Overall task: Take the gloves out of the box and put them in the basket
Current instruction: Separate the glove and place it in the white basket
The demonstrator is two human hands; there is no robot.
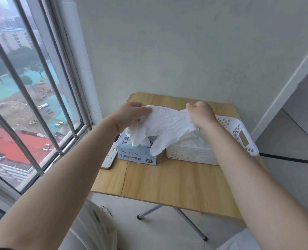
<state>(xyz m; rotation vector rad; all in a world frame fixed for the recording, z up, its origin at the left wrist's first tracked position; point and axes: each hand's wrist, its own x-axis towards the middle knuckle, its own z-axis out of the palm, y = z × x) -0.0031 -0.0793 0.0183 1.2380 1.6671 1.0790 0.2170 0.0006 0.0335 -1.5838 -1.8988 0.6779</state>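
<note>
Left hand point(129, 115) up over the box, thumb and fingers pinching one edge of a white glove point(165, 127); right hand point(201, 114) pinching the other edge, fingers curled tight round the cuff. Between them the glove hangs stretched in the air, its fingers drooping down across the top of the box point(137, 152) and toward the basket's near corner. The glove hides the box's opening, so what remains inside cannot be made out (only a dark slot peeks through under the dangling fingers). The box is pale blue with printed characters and an "XL" mark on its front. Just beside it to the right sits the white perforated basket point(239, 136), with crumpled white gloves point(191, 139) already lying in it; the right forearm covers part of its near wall. Left of the box, a phone point(110, 159) lies partly tucked behind it, its far end hidden. All of this rests on the wooden tabletop point(167, 181), next to a barred window point(32, 98).
</note>
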